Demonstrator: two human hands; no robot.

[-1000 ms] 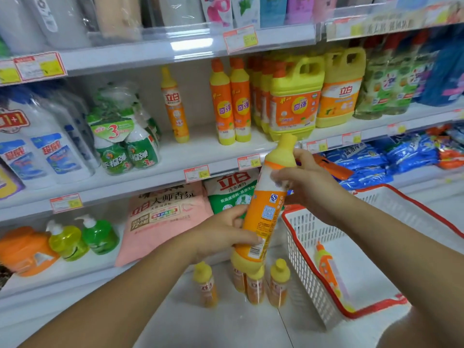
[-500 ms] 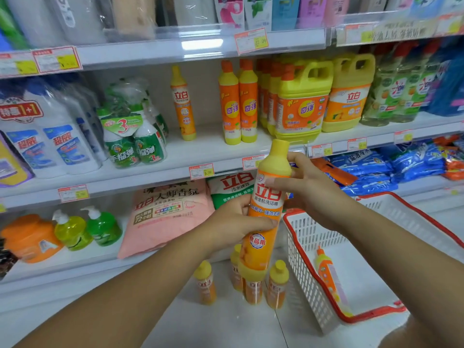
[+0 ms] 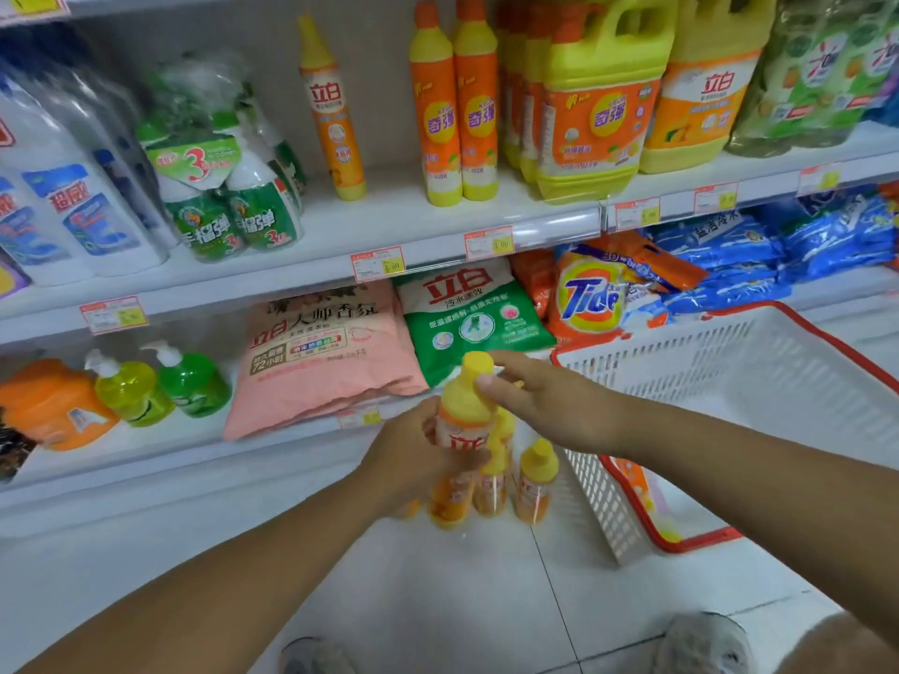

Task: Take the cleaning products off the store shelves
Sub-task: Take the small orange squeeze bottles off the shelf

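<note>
Dish-soap bottle [image 3: 462,406] by basket [image 3: 729,362] corner: wrapped at waist with left hand [image 3: 418,459], pinched at neck with right hand [image 3: 549,406]. Probably full, weighty; stiff, slick plastic; best held mid-body.

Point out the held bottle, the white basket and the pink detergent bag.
held bottle [image 3: 459,406], head view, yellow shoulder.
white basket [image 3: 681,352], head view, far wall.
pink detergent bag [image 3: 316,377], head view, front panel.

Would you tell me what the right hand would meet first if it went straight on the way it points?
The yellow top of the bottle that the left hand grips; the right hand's thumb seems to touch it.
</note>
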